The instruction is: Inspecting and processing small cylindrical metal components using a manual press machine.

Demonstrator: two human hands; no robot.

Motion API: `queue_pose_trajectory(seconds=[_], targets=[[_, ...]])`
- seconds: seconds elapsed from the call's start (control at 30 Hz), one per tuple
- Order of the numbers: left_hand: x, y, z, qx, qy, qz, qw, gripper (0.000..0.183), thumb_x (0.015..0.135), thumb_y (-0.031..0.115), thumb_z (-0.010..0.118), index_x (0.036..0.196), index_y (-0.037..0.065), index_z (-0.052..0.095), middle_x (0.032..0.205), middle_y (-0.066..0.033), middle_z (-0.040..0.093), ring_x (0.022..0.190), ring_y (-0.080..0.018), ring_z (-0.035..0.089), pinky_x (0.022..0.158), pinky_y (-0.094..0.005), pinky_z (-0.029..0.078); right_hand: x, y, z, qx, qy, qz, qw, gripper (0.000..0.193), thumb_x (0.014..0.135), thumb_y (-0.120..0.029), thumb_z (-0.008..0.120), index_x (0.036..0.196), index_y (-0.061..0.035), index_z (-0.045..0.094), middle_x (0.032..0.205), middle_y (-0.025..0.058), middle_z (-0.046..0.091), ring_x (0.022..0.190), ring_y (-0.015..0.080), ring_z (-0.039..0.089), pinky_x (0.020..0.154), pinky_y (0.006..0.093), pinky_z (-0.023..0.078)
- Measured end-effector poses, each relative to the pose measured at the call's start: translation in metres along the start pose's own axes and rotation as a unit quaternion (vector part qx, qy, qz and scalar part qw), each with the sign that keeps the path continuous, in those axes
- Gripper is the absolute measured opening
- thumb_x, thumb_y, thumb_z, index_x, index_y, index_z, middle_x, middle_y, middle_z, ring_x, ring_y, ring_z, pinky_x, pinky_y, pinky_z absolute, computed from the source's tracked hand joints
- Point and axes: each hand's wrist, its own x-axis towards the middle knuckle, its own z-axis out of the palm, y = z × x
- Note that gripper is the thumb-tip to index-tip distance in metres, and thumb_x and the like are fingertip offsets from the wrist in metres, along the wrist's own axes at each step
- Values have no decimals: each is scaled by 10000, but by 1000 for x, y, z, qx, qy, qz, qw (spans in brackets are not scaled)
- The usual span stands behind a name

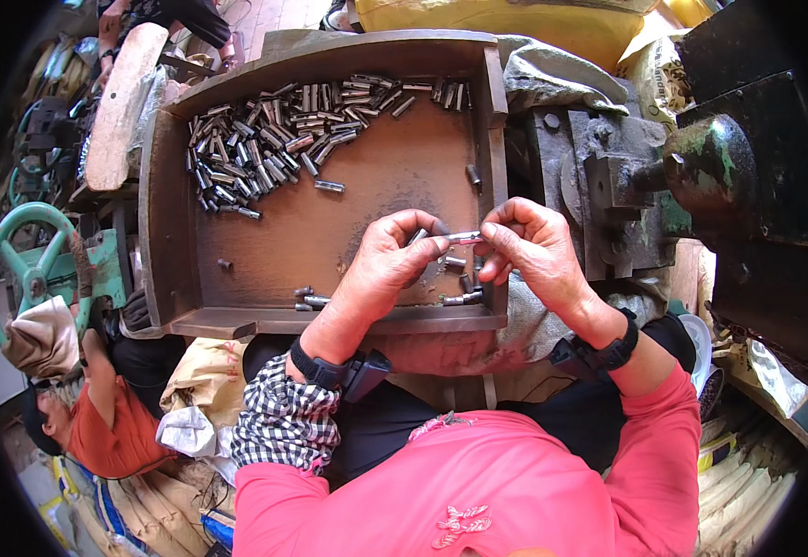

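A short, shiny metal tube is pinched at both ends between my two hands, above the right part of a shallow wooden tray. My left hand grips its left end with thumb and forefinger. A second small metal piece shows between that hand's fingers. At the tube's right end, the fingertips of my right hand are closed on it, the other fingers curled. Several loose metal pieces lie below the hands in the tray's near right corner. Their exact kind is too small to make out.
A big heap of metal tubes fills the tray's far left. Right of the tray stands a dark, greasy machine with a rounded housing. A green handwheel is at left, near another person in orange. Sacks surround the seat.
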Motion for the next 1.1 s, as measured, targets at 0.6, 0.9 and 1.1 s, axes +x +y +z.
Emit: queue_pose_trajectory(seconds=[0.6, 0.9, 1.1], targets=[[-5, -4, 9, 111, 20, 98, 989, 203, 815, 131, 707, 954, 29, 600, 780, 49, 569, 699, -8, 490, 583, -149, 390, -1, -2, -7, 83, -91, 55, 991, 162, 883, -141, 614, 905, 14, 571, 739, 91, 647, 542, 97, 618, 475, 200, 495], [1, -2, 0, -78, -12, 14, 997, 287, 876, 154, 612, 1113, 20, 521, 825, -19, 585, 622, -32, 487, 497, -152, 338, 0, -5, -4, 160, -18, 0, 987, 117, 869, -104, 609, 893, 2, 566, 728, 88, 632, 513, 98, 588, 472, 200, 485], [12, -17, -6, -236, -7, 55, 970, 465, 899, 113, 531, 1311, 20, 336, 1043, -126, 565, 853, -172, 593, 734, -303, 524, -2, -8, 0, 109, -106, 8, 988, 124, 870, -102, 606, 901, 13, 572, 738, 100, 638, 541, 106, 600, 490, 216, 496]])
